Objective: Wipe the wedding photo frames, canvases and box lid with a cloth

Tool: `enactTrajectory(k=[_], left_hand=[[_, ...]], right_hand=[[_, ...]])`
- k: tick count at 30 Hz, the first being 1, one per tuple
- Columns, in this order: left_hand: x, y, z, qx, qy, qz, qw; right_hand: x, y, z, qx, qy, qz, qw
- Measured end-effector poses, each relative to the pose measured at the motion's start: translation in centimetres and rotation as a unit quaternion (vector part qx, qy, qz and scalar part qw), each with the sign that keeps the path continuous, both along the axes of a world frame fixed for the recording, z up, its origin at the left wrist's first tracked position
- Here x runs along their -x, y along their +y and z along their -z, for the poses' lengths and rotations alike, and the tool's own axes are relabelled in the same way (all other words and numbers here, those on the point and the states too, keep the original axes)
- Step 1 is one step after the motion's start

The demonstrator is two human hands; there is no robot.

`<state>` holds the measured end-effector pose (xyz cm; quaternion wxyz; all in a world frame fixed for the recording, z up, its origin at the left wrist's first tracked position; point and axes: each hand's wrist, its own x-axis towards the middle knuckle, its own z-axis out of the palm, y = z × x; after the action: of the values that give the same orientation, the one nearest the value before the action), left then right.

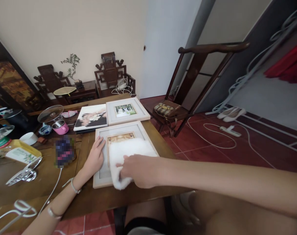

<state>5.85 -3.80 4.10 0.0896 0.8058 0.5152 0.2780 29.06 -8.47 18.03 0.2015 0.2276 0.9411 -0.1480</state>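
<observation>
A light wooden picture frame lies flat at the table's near right corner, with a small brown picture at its middle. My left hand holds the frame's left side, its fingers bent over the edge. Across the glass is spread a white fluffy cloth, covering much of the picture. My right hand is closed on the cloth's near part and presses it against the frame; some fingers are hidden in the fabric.
Behind lie another frame and a photo panel. To the left are a pink mug, an oil bottle, a silver hair claw and a white cable. A wooden chair with a plaid bag stands right.
</observation>
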Motion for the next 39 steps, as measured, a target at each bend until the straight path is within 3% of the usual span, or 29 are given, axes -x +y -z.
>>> enactTrajectory(k=[4, 8, 15, 24, 28, 32, 36, 39], left_hand=[[0.0, 0.1, 0.1, 0.003, -0.010, 0.002, 1.000], [0.1, 0.2, 0.2, 0.009, -0.010, 0.008, 1.000], [0.6, 0.2, 0.5, -0.004, 0.000, 0.023, 1.000], [-0.5, 1.0, 1.1, 0.010, -0.012, 0.027, 1.000], [-0.8, 1.0, 1.0, 0.012, -0.016, 0.028, 0.999], [-0.4, 0.8, 1.0, 0.005, -0.012, 0.027, 1.000], [0.0, 0.5, 0.6, 0.003, -0.002, 0.023, 1.000], [0.2, 0.2, 0.2, 0.012, -0.005, 0.021, 1.000]], right_hand=[[-1.5, 0.4, 0.3, 0.039, 0.040, -0.033, 0.998], [-1.9, 0.6, 1.1, 0.024, 0.045, -0.003, 0.999], [-1.0, 2.4, 3.3, -0.094, 0.079, 0.014, 0.992], [-0.8, 8.3, 5.5, -0.225, 0.037, 0.108, 0.968], [-0.2, 8.4, 6.6, -0.264, 0.020, 0.115, 0.957], [0.7, 5.9, 6.0, -0.225, -0.002, 0.100, 0.969], [0.8, 3.1, 3.1, -0.138, -0.002, 0.043, 0.989], [0.3, 1.7, 0.8, -0.033, -0.002, -0.007, 0.999]])
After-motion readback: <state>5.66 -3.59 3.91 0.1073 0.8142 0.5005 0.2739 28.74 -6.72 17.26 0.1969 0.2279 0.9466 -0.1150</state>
